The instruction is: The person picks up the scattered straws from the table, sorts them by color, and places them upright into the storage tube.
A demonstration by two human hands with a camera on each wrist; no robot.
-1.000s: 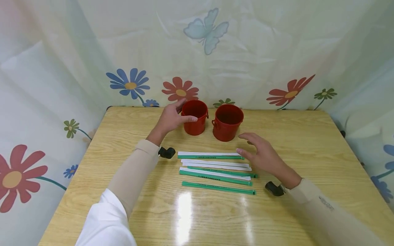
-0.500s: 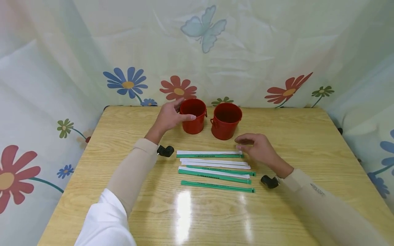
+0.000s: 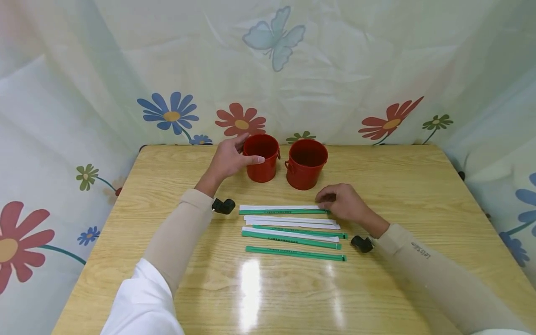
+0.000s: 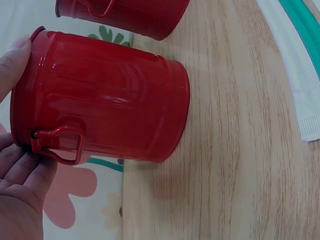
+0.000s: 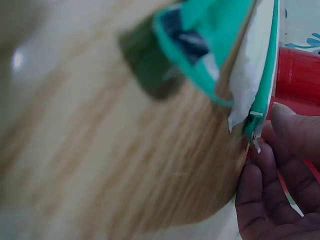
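Observation:
In the head view, my left hand (image 3: 228,160) holds the left red bucket (image 3: 261,173) at its rim, thumb on the near side and fingers behind. The left wrist view shows this bucket (image 4: 110,95) upright on the table, with fingers beside its small handle loop. My right hand (image 3: 345,204) is low over the table, fingers curled at the right end of the farthest paper-wrapped straws (image 3: 276,211), one white and one green. Up close in the right wrist view, thumb and fingertips pinch around the green wrapped straw's end (image 5: 260,112).
A second red bucket (image 3: 304,177) stands just right of the held one. Several more green and white wrapped straws (image 3: 293,252) lie in rows nearer me on the wooden table (image 3: 188,288). A flowered curtain (image 3: 335,70) hangs behind the table.
My right hand has moved down and left onto the end of the farthest straws, its fingers drawing together. The left hand stays on the bucket.

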